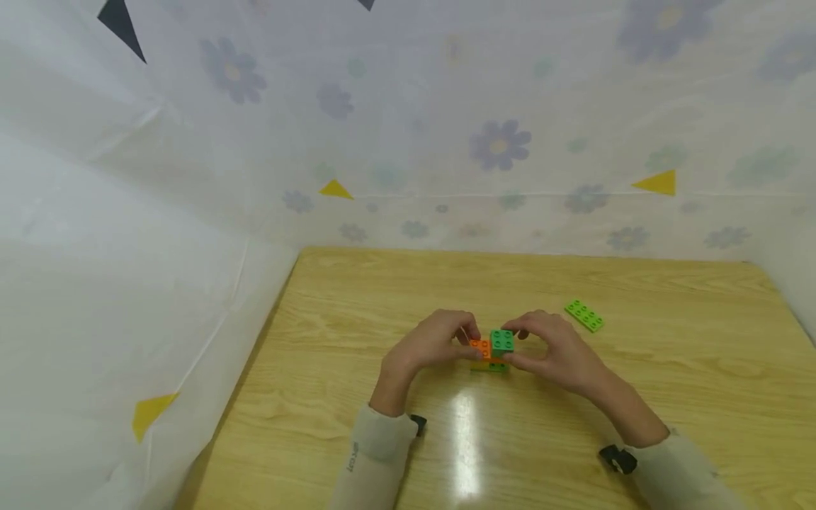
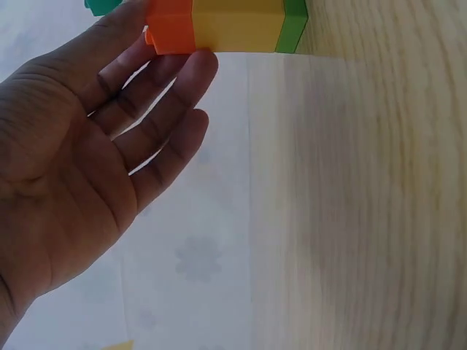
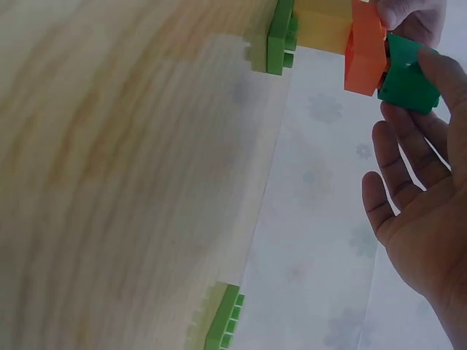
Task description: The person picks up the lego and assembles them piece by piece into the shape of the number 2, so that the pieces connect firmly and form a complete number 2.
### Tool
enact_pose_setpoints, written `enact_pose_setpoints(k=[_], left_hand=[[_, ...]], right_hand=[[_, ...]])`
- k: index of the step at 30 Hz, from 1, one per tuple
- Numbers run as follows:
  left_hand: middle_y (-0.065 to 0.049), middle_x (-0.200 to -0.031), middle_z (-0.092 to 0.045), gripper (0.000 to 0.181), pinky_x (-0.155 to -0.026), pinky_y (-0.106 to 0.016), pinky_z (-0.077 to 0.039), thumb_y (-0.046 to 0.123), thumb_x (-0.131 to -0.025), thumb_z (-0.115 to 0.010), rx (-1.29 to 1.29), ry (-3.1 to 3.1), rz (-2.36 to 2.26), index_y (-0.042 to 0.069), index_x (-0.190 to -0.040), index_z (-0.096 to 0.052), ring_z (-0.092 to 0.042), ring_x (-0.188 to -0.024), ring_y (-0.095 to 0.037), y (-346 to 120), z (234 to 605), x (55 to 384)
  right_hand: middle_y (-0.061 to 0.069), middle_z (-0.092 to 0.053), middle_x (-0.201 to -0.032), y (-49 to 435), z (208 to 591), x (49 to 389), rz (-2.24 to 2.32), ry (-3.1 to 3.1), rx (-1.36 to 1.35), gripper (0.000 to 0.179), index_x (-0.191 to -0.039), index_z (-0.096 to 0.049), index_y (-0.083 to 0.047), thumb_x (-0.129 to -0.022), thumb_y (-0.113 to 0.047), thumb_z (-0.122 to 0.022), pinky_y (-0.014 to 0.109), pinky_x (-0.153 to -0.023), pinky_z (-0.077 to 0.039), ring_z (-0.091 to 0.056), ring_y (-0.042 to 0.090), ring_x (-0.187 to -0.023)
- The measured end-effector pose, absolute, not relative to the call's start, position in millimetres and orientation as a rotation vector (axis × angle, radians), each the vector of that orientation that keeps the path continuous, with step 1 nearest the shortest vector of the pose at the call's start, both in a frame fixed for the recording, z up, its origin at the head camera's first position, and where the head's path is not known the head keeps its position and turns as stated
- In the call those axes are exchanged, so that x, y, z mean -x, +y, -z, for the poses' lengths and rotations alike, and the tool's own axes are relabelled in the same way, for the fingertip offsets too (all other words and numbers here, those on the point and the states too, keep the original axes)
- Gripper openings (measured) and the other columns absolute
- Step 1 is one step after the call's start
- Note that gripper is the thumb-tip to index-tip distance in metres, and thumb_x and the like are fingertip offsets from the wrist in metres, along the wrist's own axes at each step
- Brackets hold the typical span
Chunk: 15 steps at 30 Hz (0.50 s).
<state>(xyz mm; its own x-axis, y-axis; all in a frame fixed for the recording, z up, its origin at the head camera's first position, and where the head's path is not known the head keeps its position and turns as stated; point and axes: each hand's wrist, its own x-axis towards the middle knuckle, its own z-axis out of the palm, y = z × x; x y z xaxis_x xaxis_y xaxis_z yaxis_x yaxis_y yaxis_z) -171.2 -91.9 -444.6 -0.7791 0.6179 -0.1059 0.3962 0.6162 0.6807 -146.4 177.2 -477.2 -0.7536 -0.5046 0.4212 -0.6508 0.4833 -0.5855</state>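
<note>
A small stack of toy building bricks stands on the table between the hands. At its bottom lies a light green plate [image 3: 277,40], with a yellow brick [image 2: 237,25] on it and an orange brick [image 1: 476,348] on top. My left hand [image 1: 433,340] pinches the left end of the orange brick between thumb and fingers. Over the orange brick's right end is a darker green brick [image 1: 501,341], which my right hand [image 1: 561,350] holds between thumb and fingertips. The right wrist view shows this green brick [image 3: 408,76] slightly tilted against the orange one's studded top.
A loose light green studded plate [image 1: 584,316] lies on the wooden table [image 1: 357,283], behind and right of the right hand. White flower-printed sheeting [image 1: 414,156] hangs behind the table and along its sides. Each wrist wears a black strap.
</note>
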Motion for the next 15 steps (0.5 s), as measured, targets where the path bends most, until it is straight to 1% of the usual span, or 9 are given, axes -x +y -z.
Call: enact_pose_setpoints(k=[6, 10, 15], left_hand=[[0.005, -0.103, -0.071, 0.018, -0.079, -0.021, -0.054, 0.022, -0.095, -0.082, -0.811, 2.486, -1.004, 0.013, -0.099, -0.067, -0.066, -0.092, -0.005, -92.0, 445.3, 170.6], [0.004, -0.102, -0.071, 0.018, -0.079, -0.021, -0.055, 0.021, -0.094, -0.083, -0.793, 2.457, -1.047, 0.012, -0.096, -0.066, -0.067, -0.092, -0.006, -92.0, 444.8, 170.5], [0.006, -0.102, -0.071, 0.019, -0.080, -0.022, -0.056, 0.019, -0.093, -0.084, -0.744, 2.441, -1.086, 0.015, -0.093, -0.065, -0.069, -0.097, -0.008, -93.3, 446.8, 171.2]], right_hand=[[-0.010, -0.072, -0.110, 174.9, 481.0, 146.6, -1.075, -2.506, -0.998, 0.046, -0.121, -0.074, -0.018, -0.080, -0.016, -0.095, 0.038, -0.080, -0.046, -0.062, 0.010, -0.090], [-0.010, -0.071, -0.107, 174.1, 481.2, 146.7, -1.062, -2.494, -1.012, 0.045, -0.119, -0.075, -0.017, -0.078, -0.015, -0.095, 0.037, -0.078, -0.045, -0.061, 0.011, -0.087], [-0.011, -0.070, -0.103, 170.5, 480.4, 148.0, -1.045, -2.486, -1.042, 0.043, -0.116, -0.074, -0.015, -0.078, -0.015, -0.095, 0.037, -0.079, -0.043, -0.058, 0.011, -0.082]])
